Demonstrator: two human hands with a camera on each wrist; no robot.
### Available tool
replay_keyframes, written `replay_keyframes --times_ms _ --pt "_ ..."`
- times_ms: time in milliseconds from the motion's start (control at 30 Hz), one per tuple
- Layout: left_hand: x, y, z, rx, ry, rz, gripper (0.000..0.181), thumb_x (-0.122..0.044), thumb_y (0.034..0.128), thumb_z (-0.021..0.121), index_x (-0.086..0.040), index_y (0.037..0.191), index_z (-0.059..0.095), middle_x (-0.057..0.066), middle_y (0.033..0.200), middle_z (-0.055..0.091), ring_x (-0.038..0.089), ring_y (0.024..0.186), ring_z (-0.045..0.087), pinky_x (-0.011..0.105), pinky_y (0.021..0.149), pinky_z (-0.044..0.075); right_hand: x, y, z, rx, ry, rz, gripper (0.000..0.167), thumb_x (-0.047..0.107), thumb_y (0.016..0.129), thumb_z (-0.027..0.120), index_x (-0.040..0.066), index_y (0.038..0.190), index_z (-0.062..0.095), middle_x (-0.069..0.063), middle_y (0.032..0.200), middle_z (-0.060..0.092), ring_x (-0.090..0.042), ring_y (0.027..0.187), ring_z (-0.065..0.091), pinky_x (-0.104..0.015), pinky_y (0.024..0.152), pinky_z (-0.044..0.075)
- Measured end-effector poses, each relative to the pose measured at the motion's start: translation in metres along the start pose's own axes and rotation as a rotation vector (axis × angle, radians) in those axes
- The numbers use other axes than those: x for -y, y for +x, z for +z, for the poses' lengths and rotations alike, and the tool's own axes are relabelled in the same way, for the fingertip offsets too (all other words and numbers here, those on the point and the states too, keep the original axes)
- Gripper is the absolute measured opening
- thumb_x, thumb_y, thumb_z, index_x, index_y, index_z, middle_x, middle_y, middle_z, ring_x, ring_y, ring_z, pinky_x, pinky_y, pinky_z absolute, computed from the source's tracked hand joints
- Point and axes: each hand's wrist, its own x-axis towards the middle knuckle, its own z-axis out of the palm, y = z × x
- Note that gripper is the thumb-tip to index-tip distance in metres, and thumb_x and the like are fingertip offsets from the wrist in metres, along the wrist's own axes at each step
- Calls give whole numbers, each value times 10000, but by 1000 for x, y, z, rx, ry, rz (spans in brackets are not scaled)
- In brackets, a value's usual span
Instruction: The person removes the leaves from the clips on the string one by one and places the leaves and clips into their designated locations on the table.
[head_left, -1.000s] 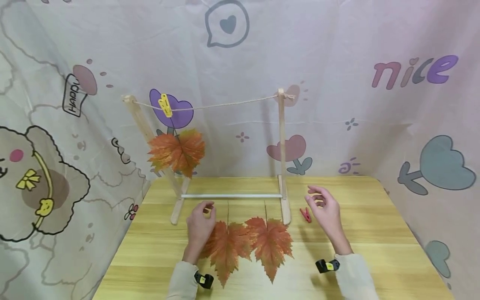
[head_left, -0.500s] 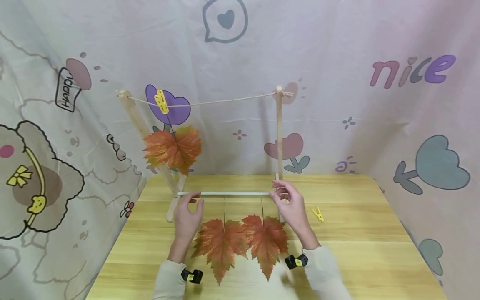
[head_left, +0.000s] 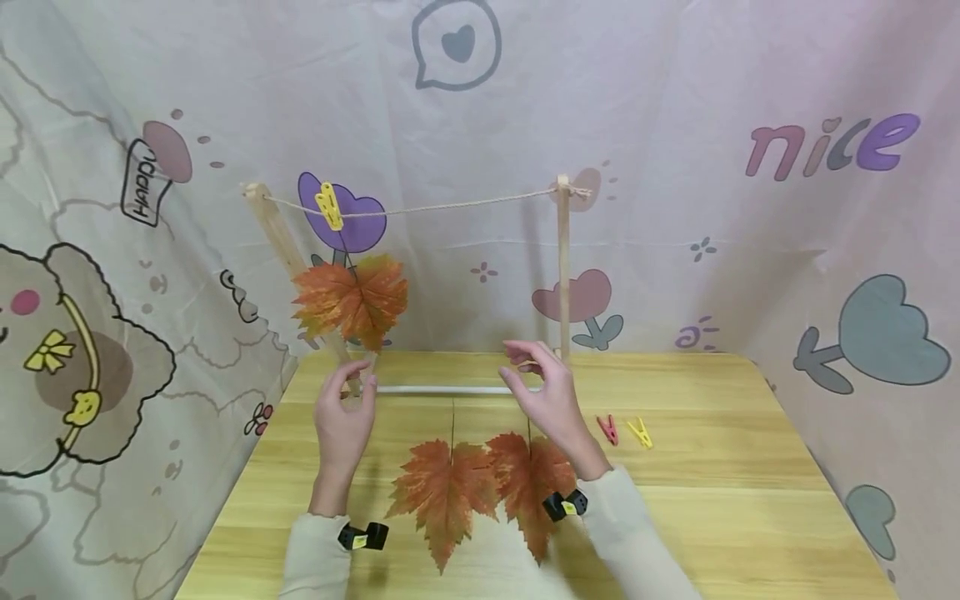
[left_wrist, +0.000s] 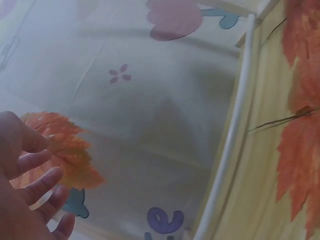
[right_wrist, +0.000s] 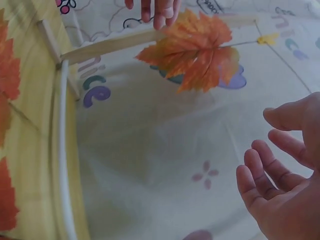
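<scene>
Leaf [head_left: 351,298] at 9 o'clock hangs b/c yellow peg [head_left: 328,207] clips stem [head_left: 346,243] to rope [head_left: 465,205]; L hand [head_left: 343,421] & R hand [head_left: 551,402] apart, empty.

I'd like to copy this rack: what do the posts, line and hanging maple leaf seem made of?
Posts: likely bare wood, pale tan and matte. Line: probably natural-fibre cord, beige and dull, with a frayed-looking right end. Hanging maple leaf: perhaps printed fabric, with mottled orange and dark veins.
</scene>
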Motion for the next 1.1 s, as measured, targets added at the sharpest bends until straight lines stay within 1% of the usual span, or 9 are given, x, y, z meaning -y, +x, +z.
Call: replay_keyframes --times_ms 100,167,233,400,533,633,767,967,1100 --pt "-1 6 -5 -26 -6 -1 247 27 912 717 12 1158 707 181 1083 669 191 1009 566 361 813 420 6 8 5 21 -24 -33 331 100 941 756 97 1264 686 -30 1159 686 -251 1047 652 -445 918 554" --pt "-2 11 -8 -38 -13 16 256 38 911 711 16 1166 707 189 1104 680 173 1022 571 367 811 427 10 13 8 33 -42 -60 344 102 938 759 88 1273 681 -35 1173 689 -251 1062 655 -416 939 547" --pt "-3 16 -11 -40 -17 39 260 36 914 705 14 1173 709 183 1121 687 177 1035 577 357 804 431 13 19 11 41 -55 -89 354 95 932 764 71 1275 678 -50 1185 692 -269 1071 658 -393 955 540" --pt "-5 30 -16 -31 -21 74 258 10 931 699 -9 1188 714 146 1156 687 202 1055 575 323 806 434 22 32 19 79 -89 -136 352 89 932 759 47 1271 675 -67 1193 697 -221 1100 653 -349 979 526" --pt "-9 40 -21 -36 -12 86 261 -5 940 701 -8 1200 707 141 1185 675 143 1071 559 330 821 441 33 42 24 114 -100 -173 367 114 946 746 62 1298 658 -44 1217 680 -164 1140 624 -317 1007 503" --pt "-14 49 -22 -48 -15 114 253 -15 939 708 6 1191 707 165 1161 672 116 1060 549 340 819 444 40 51 28 122 -93 -212 376 97 939 748 47 1300 652 -58 1219 673 -178 1150 618 -309 1018 494" --pt "-21 61 -21 -57 -33 139 239 -17 933 723 14 1170 716 182 1131 679 186 1036 568 333 803 424 44 62 33 143 -93 -251 374 71 928 754 20 1285 656 -85 1210 679 -197 1142 628 -291 1015 495" --pt "-30 78 -20 -89 -46 136 238 -18 924 727 3 1161 726 167 1125 686 302 997 571 240 786 356 57 77 38 167 -88 -291 371 87 939 745 18 1292 650 -92 1230 672 -190 1151 620 -311 1014 499" --pt "-35 89 -24 -117 -36 168 247 -16 924 721 17 1168 725 161 1162 696 316 1034 602 264 823 390 67 90 44 194 -91 -324 381 88 942 742 18 1303 642 -85 1239 665 -172 1148 604 -272 1012 482"
